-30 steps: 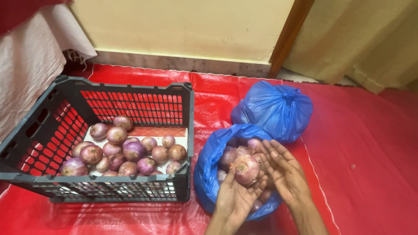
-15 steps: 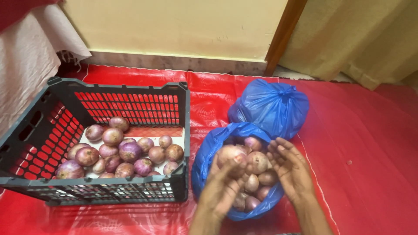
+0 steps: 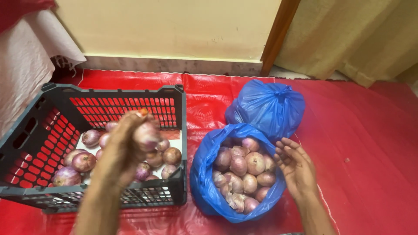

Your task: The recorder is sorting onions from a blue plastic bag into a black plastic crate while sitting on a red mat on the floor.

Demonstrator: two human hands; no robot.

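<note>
Onion [image 3: 146, 134], purple-skinned, sits pinched in the curled fingers of the left hand [image 3: 124, 148], held above the open crate [image 3: 174, 93] so it hangs over the onions heaped inside. Right of the crate, the right hand [image 3: 297, 167] rests with fingers loosely spread against the rim of the open blue bag [image 3: 209, 191], keeping its mouth wide; a knotted blue bag [image 3: 270, 106] lies beyond it.

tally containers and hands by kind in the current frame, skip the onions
Dark grey plastic crate with red mesh sides: 1
Blue plastic bags: 2, one open with onions, one knotted shut
Hands: 2, left hand holding a purple onion over the crate, right hand at the open bag's rim
Total: 5
</note>
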